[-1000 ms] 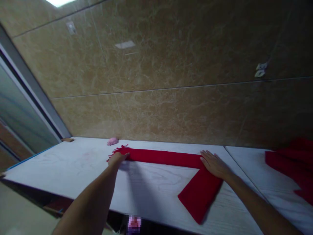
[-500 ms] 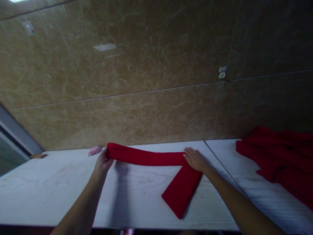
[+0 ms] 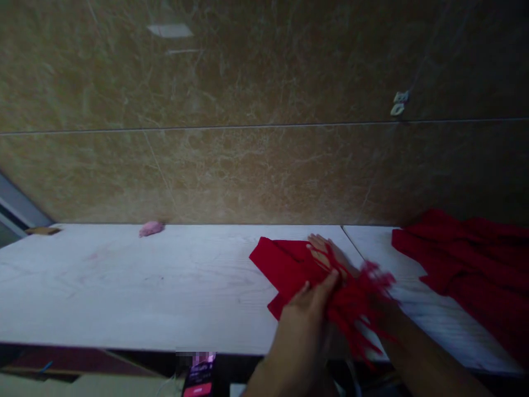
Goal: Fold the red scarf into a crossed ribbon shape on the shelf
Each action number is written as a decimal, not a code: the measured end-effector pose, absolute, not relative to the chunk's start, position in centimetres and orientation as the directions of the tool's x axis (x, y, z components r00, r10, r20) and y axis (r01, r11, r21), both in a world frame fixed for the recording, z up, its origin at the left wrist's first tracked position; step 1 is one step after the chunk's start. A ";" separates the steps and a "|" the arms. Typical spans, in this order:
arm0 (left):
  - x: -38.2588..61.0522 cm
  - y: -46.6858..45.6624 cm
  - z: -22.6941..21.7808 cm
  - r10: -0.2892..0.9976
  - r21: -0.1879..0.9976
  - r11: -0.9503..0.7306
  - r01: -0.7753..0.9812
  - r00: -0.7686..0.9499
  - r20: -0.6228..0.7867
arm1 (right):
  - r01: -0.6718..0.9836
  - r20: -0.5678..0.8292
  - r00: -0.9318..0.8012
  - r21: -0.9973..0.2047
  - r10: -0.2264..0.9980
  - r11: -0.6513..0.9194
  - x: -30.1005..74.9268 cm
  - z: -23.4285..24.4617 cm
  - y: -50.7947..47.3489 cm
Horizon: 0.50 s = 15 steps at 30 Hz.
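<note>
A red fringed scarf (image 3: 285, 264) lies folded on the white table (image 3: 124, 286), right of the middle. My left hand (image 3: 308, 309) grips the scarf's fringed end and holds it over my right forearm; the tassels there are blurred by motion. My right hand (image 3: 326, 253) lies flat with fingers spread on the scarf's fold, partly covered by the fringe.
A heap of red cloth (image 3: 463, 264) lies at the table's right. A small pink object (image 3: 151, 228) sits by the brown marble wall (image 3: 248, 138) at the back left. A phone (image 3: 198, 375) shows below the table's front edge.
My left hand has carried the scarf's left end across to the right, folding the long strip over onto my right hand. My right hand stayed pressed on the fold.
</note>
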<state>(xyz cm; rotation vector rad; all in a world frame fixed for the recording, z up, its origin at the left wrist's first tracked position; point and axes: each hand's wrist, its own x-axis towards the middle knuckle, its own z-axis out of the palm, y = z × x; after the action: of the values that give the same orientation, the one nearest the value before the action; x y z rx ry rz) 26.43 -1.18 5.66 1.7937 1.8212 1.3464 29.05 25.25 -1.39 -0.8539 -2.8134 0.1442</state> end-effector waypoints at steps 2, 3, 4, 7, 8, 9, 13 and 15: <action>28.6 -0.9 2.6 0.969 0.733 -0.133 0.667 -0.069 0.239 | 0.556 0.143 -0.806 -0.146 0.574 0.818 29.0 -1.3 25.2; 29.1 -0.9 1.5 0.988 0.730 -0.093 0.677 -0.031 0.154 | 0.564 0.134 -0.803 -0.145 0.581 0.813 29.0 -1.3 25.2; 29.3 -1.0 0.9 0.996 0.722 -0.065 0.689 0.003 0.088 | 0.568 0.131 -0.800 -0.146 0.585 0.810 29.0 -1.3 25.2; 27.8 -1.7 1.7 0.976 0.715 -0.156 0.681 0.217 0.006 | 0.577 0.127 -0.794 -0.151 0.595 0.803 29.0 -1.2 25.2; 26.6 -2.0 2.8 0.950 0.730 -0.210 0.650 0.313 -0.005 | 0.579 0.125 -0.792 -0.154 0.598 0.800 29.0 -1.2 25.2; 25.2 -2.3 4.1 0.915 0.749 -0.254 0.612 0.403 -0.019 | 0.581 0.123 -0.791 -0.156 0.600 0.799 29.0 -1.2 25.2; 18.1 -0.7 8.9 0.969 0.751 -0.198 0.630 0.244 0.051 | 0.584 0.122 -0.787 -0.166 0.604 0.795 29.0 -1.2 25.1; 14.7 1.8 9.4 0.983 0.684 -0.166 0.710 0.063 0.173 | 0.580 0.133 -0.787 -0.171 0.602 0.796 28.9 -1.1 24.9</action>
<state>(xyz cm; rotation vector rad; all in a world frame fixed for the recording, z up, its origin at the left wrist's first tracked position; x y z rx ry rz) 14.68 1.80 9.35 1.9275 1.6848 0.8698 28.93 24.90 -1.14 -0.9316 -2.8037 0.1799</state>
